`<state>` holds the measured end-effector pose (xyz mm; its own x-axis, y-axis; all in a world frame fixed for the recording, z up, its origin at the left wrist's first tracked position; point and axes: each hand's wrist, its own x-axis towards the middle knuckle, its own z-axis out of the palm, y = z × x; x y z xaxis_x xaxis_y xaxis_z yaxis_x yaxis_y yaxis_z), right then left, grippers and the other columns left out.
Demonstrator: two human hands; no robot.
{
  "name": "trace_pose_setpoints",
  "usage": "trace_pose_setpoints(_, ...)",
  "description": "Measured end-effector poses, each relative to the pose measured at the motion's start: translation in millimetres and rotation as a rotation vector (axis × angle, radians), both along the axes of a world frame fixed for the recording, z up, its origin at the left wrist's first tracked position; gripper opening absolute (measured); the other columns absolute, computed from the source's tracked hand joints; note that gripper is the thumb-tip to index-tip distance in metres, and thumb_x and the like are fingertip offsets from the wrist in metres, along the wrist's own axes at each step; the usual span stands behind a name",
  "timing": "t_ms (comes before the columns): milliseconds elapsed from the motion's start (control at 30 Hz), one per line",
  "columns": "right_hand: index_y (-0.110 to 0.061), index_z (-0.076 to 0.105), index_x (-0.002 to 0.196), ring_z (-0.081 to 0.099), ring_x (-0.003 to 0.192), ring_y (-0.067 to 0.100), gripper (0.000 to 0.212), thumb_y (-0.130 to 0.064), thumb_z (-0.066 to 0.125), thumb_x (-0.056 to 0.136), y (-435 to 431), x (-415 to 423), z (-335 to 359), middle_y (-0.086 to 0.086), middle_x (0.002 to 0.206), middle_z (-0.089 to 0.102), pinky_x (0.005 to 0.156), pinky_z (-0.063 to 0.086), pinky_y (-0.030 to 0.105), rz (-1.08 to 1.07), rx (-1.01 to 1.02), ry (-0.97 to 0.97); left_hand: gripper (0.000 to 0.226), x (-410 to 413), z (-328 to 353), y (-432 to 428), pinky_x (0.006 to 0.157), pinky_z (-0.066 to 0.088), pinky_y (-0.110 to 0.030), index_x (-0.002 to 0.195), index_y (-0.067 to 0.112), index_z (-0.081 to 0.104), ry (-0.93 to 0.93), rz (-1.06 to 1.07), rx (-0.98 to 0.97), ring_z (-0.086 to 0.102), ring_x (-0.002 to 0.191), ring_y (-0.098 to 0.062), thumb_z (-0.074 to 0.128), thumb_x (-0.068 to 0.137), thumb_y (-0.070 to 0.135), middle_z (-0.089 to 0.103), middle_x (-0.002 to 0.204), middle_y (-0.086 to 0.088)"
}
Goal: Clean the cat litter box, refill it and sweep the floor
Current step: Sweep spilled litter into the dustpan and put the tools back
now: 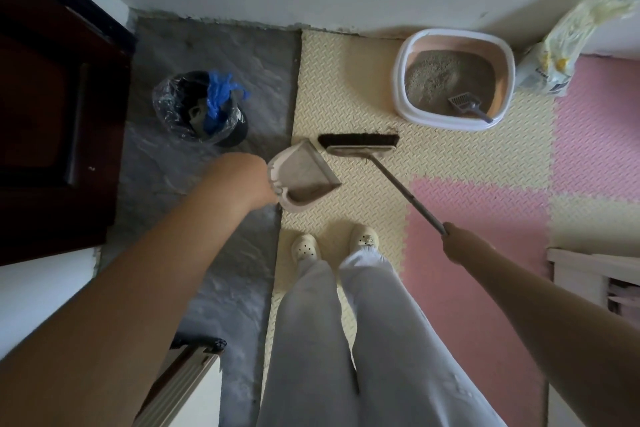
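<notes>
While the left hand (254, 180) grips the back edge of the dustpan (304, 173), its fingers hidden behind the rim, the right hand (457, 241) is closed round the near end of the broom (360, 144) handle. The dustpan is tilted, its open lip turned to the right and far, towards the broom head; a layer of grey litter has slid to its near corner. The broom handle runs on a diagonal from the right hand, near and right, up to the head, far and left. The head lies flat on the yellow mat (346, 80), its long axis running left to right, bristles facing far, with its left end just beside the dustpan's lip. So the left hand is the nearer of the two to the meeting point of pan and bristles.

Beyond the broom, far and right, the litter box (408, 59) sits against the wall, filled with litter, a grey scoop (467, 106) lying in it. The lined bin (201, 107) stands far and left of the dustpan, on the grey floor, closer to the left hand. I judge that emptying the pan means carrying it left.
</notes>
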<state>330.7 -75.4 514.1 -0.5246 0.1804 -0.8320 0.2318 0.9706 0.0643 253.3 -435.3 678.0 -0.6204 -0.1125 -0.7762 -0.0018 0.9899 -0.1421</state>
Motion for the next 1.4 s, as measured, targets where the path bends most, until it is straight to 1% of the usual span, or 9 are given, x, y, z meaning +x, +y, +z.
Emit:
trace_pose_setpoints(100,-0.014,0.058,0.106,0.053,0.056,0.016,0.023,-0.016,0.036,0.098,6.6,-9.8,15.4,0.000,0.070,0.057,0.049,0.044,0.027,0.002,-0.008,0.071,0.028,-6.2,-0.7,-0.3,0.075,0.048,-0.033,0.102,0.004,0.061,-0.144,-0.029,-0.039,0.060,0.085,-0.026,0.060,0.086,0.027,0.056,0.082,-0.007)
trace_pose_setpoints(200,-0.017,0.056,0.097,0.055,0.058,0.019,0.024,-0.023,0.032,0.100,13.2,-11.9,35.5,0.003,0.072,0.060,0.047,0.040,0.026,-0.020,-0.042,0.142,0.024,-3.7,-1.9,-14.2,0.073,0.048,-0.033,0.102,0.003,0.061,-0.047,-0.027,-0.062,0.056,0.082,-0.025,0.052,0.089,0.022,0.050,0.076,-0.005)
trace_pose_setpoints(600,-0.005,0.058,0.112,0.047,0.052,0.011,0.024,-0.009,0.045,0.092,-46.1,-80.1,4.0,-0.001,0.069,0.050,0.042,0.034,0.021,-0.071,-0.050,0.095,0.021,18.2,-3.9,0.7,0.066,0.040,-0.031,0.102,0.013,0.063,0.048,-0.055,-0.068,0.050,0.074,-0.021,0.054,0.090,0.027,0.047,0.071,-0.001)
trace_pose_setpoints(867,-0.012,0.042,0.134,0.050,0.050,0.007,0.038,-0.013,0.042,0.096,37.9,-10.1,17.1,-0.006,0.068,0.050,0.039,0.039,0.017,0.070,0.060,-0.005,0.018,20.5,-2.1,-10.1,0.063,0.039,-0.030,0.097,0.013,0.063,0.040,-0.044,-0.075,0.050,0.071,-0.020,0.052,0.091,0.025,0.045,0.068,0.000)
trace_pose_setpoints(1000,-0.016,0.055,0.117,0.057,0.060,0.015,0.027,-0.021,0.035,0.099,74.7,-4.0,33.6,-0.004,0.069,0.054,0.048,0.043,0.024,0.114,0.025,0.078,0.010,22.9,0.7,-11.4,0.062,0.039,-0.029,0.088,0.017,0.060,0.046,-0.044,-0.064,0.049,0.069,-0.019,0.053,0.089,0.023,0.045,0.067,0.001)
trace_pose_setpoints(1133,-0.015,0.061,0.116,0.059,0.067,0.024,0.029,-0.021,0.038,0.099,106.7,13.7,54.9,0.003,0.077,0.061,0.063,0.047,0.032,-0.111,-0.105,0.138,0.008,17.8,5.5,-10.0,0.059,0.038,-0.029,0.080,0.020,0.051,0.061,-0.080,-0.056,0.049,0.065,-0.016,0.053,0.088,0.021,0.049,0.071,0.002)
trace_pose_setpoints(1233,-0.018,0.057,0.122,0.046,0.051,0.021,0.031,-0.011,0.039,0.098,113.7,23.2,64.2,0.011,0.070,0.055,0.049,0.035,0.025,-0.365,-0.180,0.130,0.007,9.2,8.5,-2.8,0.060,0.038,-0.028,0.087,0.018,0.057,0.063,-0.150,-0.064,0.051,0.069,-0.017,0.052,0.089,0.022,0.049,0.072,0.002)
trace_pose_setpoints(1333,-0.025,0.053,0.119,0.029,0.037,0.013,0.024,-0.020,0.039,0.100,110.4,21.6,73.2,0.006,0.049,0.036,0.039,0.021,0.013,-0.689,-0.182,0.081,0.010,-1.2,12.3,5.2,0.061,0.038,-0.027,0.093,0.017,0.060,0.053,-0.220,-0.096,0.052,0.071,-0.017,0.051,0.090,0.020,0.051,0.073,0.002)
trace_pose_setpoints(1400,-0.018,0.053,0.127,0.030,0.030,0.015,0.030,-0.023,0.039,0.101,109.5,23.1,75.1,0.006,0.051,0.035,0.033,0.020,0.011,-0.766,-0.193,0.051,0.010,-7.8,14.9,9.8,0.061,0.038,-0.027,0.094,0.017,0.060,0.055,-0.249,-0.111,0.052,0.072,-0.017,0.051,0.089,0.019,0.050,0.074,0.002)
